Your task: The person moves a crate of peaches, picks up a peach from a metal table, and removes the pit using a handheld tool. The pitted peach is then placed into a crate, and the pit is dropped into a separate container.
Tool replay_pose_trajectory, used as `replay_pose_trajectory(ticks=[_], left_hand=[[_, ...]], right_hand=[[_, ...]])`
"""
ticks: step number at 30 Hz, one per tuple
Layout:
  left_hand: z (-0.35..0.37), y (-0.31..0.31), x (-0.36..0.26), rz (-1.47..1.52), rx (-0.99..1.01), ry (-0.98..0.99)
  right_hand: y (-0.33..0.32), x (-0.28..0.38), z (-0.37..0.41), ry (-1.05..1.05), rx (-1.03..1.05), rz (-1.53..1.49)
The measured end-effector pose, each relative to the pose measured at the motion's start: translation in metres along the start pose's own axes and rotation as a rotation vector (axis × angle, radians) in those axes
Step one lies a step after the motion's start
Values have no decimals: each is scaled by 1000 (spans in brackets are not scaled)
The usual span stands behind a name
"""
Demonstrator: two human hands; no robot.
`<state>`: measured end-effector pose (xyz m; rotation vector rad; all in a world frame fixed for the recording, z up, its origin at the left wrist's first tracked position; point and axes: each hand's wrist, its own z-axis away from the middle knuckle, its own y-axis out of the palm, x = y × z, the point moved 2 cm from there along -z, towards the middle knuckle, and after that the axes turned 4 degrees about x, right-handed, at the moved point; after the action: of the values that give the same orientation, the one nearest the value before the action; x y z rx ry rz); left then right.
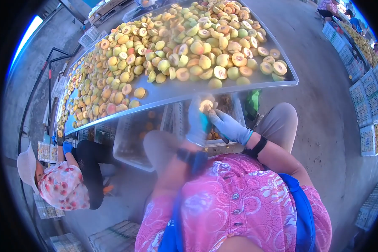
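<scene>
My left hand [198, 124], in a pale glove and blurred, holds a halved yellow peach [206, 105] with its cut face up, just below the table's near edge. Close against it, my right hand [232, 127], also gloved, has its fingers closed at the fruit's lower side. Whatever the right fingers grip is hidden. In front of both hands, many halved peaches [204, 62] lie heaped on a metal-rimmed table [172, 93], some cut side up with the stone showing. A white crate [238, 111] stands beneath my hands, with fruit pieces inside.
A second pale crate [132, 157] stands left of my knees. At the table's left end sits a co-worker [65, 180] in a hat and blue gloves. Stacked crates [367, 98] line another fruit table on the right, with people behind. A green bag [252, 103] hangs by my right knee.
</scene>
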<state>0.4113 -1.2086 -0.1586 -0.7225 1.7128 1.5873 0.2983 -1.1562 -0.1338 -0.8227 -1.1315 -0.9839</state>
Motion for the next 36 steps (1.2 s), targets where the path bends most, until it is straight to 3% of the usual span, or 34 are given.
replay_pose_trajectory(ticks=[2, 5, 8, 12, 15, 17, 18, 20, 21, 22, 24, 26, 27, 28, 29, 30, 33, 34, 35, 36], left_hand=[[2, 2, -10, 88, -28, -249], [2, -3, -16, -7, -31, -351], [6, -2, -12, -220, -17, -274], [2, -4, -11, -238, 33, -239], [3, -6, -13, -12, 158, -355], [2, -7, -17, -527, 329, -156], [4, -7, -22, -528, 326, -156], [9, -4, -29, -376, 429, -376], [9, -6, -29, -377, 428, -371], [9, -8, -28, -228, 338, -354], [7, -12, -29, -85, 259, -341], [-1, -27, -45, 297, 52, -285], [-9, -54, -54, 271, 52, -168], [-26, -110, -59, 252, -90, -17], [-45, -181, -73, 49, -97, -8], [-48, -220, -98, 69, -67, -69], [-40, -191, -137, -767, -265, 118], [-49, -182, -139, -943, -252, 165], [-60, -166, -134, -1066, -214, 195], [-70, -151, -129, -1172, -178, 228]], right_hand=[[-1, 4, 6, 74, 71, -46], [-2, -8, 5, 142, 190, -154], [-2, -8, 8, 153, 185, -153], [-3, -6, 10, 243, 293, -352], [2, -7, 14, 308, 403, -526], [4, -6, 17, 327, 437, -584], [5, -4, 18, 285, 498, -655], [5, -9, 15, 241, 561, -721], [8, -14, 10, 306, 727, -934], [10, -17, 8, 371, 892, -1148], [11, -16, 9, 317, 881, -1219], [12, -10, 14, 261, 862, -1286], [10, -12, 16, 302, 741, -1205], [5, -13, 19, 334, 605, -1122], [0, -20, 16, 395, 669, -1207], [1, -48, 3, 338, 672, -1158], [13, -75, -7, 294, 564, -1258], [21, -93, -21, 305, 222, -1109], [9, -96, -23, 333, 306, -822], [7, -100, -26, 319, 279, -758]])
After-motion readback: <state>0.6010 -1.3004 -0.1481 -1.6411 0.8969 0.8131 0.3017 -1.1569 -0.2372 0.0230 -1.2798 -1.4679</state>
